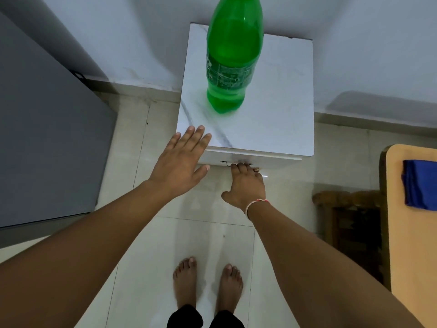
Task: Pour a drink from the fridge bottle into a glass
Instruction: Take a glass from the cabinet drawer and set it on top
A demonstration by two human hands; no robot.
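Note:
A large green plastic bottle [233,55] stands upright on the white marble-patterned top of a small cabinet [279,110]; its cap is cut off by the frame's top edge. My left hand [181,159] is flat with fingers spread, its fingertips resting on the cabinet's front left corner. My right hand [244,184] is lower, with its fingers curled on the drawer handle [227,164] at the cabinet's front. No glass is in view.
The grey fridge [47,138] stands at the left with its door shut. A wooden-framed bed with an orange sheet [416,233] and a folded blue cloth [419,184] is at the right. My bare feet stand on the pale tiled floor [208,235].

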